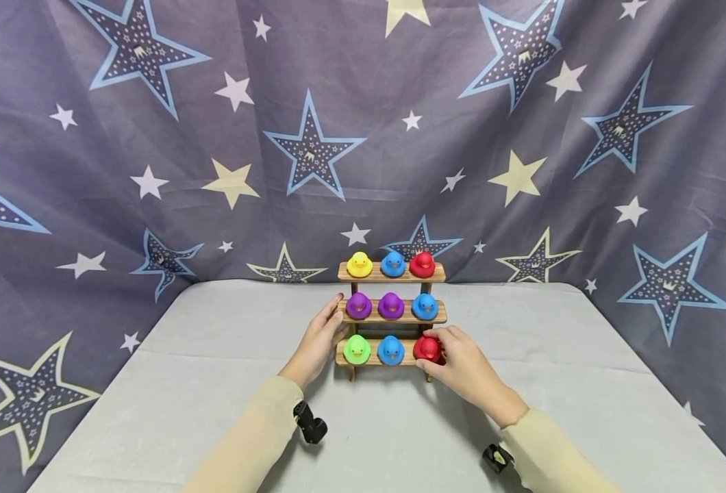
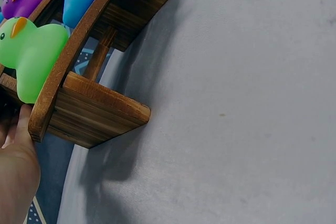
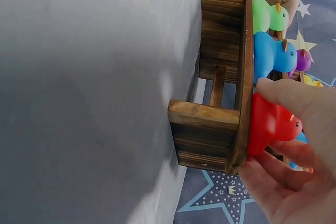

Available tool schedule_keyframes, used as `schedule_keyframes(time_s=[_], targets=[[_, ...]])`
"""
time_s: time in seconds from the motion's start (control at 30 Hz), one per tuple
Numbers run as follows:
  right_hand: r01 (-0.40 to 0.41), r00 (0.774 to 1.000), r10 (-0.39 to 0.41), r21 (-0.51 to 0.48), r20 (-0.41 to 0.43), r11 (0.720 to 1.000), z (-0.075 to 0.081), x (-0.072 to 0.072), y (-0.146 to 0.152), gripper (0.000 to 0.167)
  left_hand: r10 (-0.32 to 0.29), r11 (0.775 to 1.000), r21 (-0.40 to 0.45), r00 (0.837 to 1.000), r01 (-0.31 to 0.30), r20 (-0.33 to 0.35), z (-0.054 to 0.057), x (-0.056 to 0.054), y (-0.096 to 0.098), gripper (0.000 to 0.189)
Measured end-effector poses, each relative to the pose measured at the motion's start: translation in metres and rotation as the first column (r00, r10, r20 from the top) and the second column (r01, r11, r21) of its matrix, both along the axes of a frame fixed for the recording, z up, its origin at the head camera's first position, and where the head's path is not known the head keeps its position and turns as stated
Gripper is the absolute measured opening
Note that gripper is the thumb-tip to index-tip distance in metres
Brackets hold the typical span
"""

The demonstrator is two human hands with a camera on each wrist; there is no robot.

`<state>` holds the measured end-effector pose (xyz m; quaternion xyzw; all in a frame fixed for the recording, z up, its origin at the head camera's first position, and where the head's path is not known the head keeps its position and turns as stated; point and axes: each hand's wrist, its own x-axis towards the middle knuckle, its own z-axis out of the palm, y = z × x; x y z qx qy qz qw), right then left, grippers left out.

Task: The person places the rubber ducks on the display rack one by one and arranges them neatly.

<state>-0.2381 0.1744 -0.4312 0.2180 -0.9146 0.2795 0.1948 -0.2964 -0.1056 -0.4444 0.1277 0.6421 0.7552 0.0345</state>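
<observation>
A three-tier wooden stand (image 1: 378, 363) stands on the table, with rubber ducks on every shelf. My right hand (image 1: 461, 359) pinches the red rubber duck (image 3: 265, 127) at the right end of the bottom shelf, thumb on one side and fingers on the other. In the right wrist view that duck's base is right at the shelf surface. Along the stand's left end lies my left hand (image 1: 320, 342), its fingers extended by the shelf ends. Near it on the bottom shelf sits a green duck (image 2: 37, 51), with a blue duck (image 1: 391, 350) in the middle.
The middle shelf carries two purple ducks, one of them at the left (image 1: 359, 306), and a blue duck (image 1: 425, 307). On top are a yellow duck (image 1: 359, 265), a blue duck (image 1: 393, 264) and a red duck (image 1: 422, 265). A star-patterned curtain (image 1: 363, 137) hangs behind the pale table (image 1: 215, 356).
</observation>
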Motion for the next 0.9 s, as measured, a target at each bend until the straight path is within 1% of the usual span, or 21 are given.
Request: schedule_keyframes(time_s=[0.23,0.53,0.73,0.9], targets=[[0.005,1.0,-0.005,-0.003,0.011,1.0,0.0,0.0,-0.001,0.053,-0.004,1.0,0.001,1.0,0.004,-0.008,0.0,0.0,-0.001,0.054],[-0.005,0.999,0.005,0.002,0.049,1.0,0.002,0.0,-0.001,0.054,-0.007,1.0,0.002,1.0,0.007,-0.004,-0.001,0.0,-0.002,0.054],[-0.024,0.997,0.024,0.002,0.069,1.0,0.004,0.002,0.003,0.055,-0.006,1.0,0.0,1.0,0.006,-0.004,-0.001,0.0,-0.001,0.054],[-0.051,0.992,0.051,-0.011,0.113,0.999,0.006,0.003,0.011,0.055,-0.01,1.0,0.007,1.0,0.01,-0.008,0.0,0.001,-0.001,0.054]])
